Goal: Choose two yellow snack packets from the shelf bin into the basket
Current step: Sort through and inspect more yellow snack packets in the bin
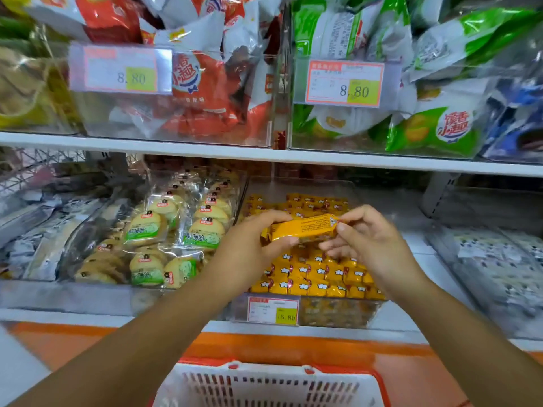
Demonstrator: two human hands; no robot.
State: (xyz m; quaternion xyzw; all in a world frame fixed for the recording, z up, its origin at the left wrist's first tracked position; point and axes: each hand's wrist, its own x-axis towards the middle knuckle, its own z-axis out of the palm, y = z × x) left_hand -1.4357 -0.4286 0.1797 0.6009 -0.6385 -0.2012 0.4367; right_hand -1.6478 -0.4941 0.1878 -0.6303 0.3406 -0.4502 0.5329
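**Both hands on one yellow packet, right above the bin**

So the left hand (252,239) and the right hand (367,242) are both pinching the same long yellow foil snack packet with small red print (302,229). Left hand has its fingers curled over the left end with the thumb underneath, right hand grips the right end between thumb and fingertips. The packet sits roughly level, tilted up a little toward the right, held in the air and not touching anything below it.

Directly under it is the clear plastic shelf bin (338,314) full of small yellow wrapped snacks with white and red marks (311,274), stacked in rough rows. A price tag with a yellow patch reading 15.80 (273,310) is stuck on the bin's front wall.

Just left of that bin there's another clear bin with round pale biscuits in clear wrappers with green labels (176,239). The upper shelf holds bins of red and white snack bags (202,83) and green and white snack bags (426,127), each tagged 8.80.

At the bottom edge, below the arms, is the white slotted plastic basket with a red rim (273,386). Can't see anything inside it from here.
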